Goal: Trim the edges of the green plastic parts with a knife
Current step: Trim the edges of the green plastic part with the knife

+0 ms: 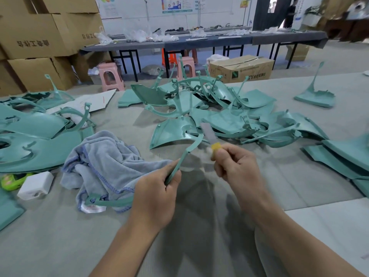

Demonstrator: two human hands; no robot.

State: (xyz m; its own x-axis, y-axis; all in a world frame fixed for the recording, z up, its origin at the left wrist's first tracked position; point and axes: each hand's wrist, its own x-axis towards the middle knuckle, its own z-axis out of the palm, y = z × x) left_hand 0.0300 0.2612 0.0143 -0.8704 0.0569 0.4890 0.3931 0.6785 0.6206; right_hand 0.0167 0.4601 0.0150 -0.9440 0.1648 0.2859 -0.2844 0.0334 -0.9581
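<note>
The left hand (pixel 154 196) grips a thin curved green plastic strip (pixel 191 148), fingers curled round its lower stretch; the strip rises up and to the right toward the blade. The right hand (pixel 237 164) pinches a small knife (pixel 211 139) by its yellow handle, the grey blade, blurred, pointing up and away just beside the strip's upper end; a heap of green plastic parts (pixel 229 116) lies on the grey tabletop (pixel 60 246) beyond both hands; a crumpled blue-grey towel (pixel 105 162) sits left of the left hand, with more green panels (pixel 36 144) stacked at the far left.
</note>
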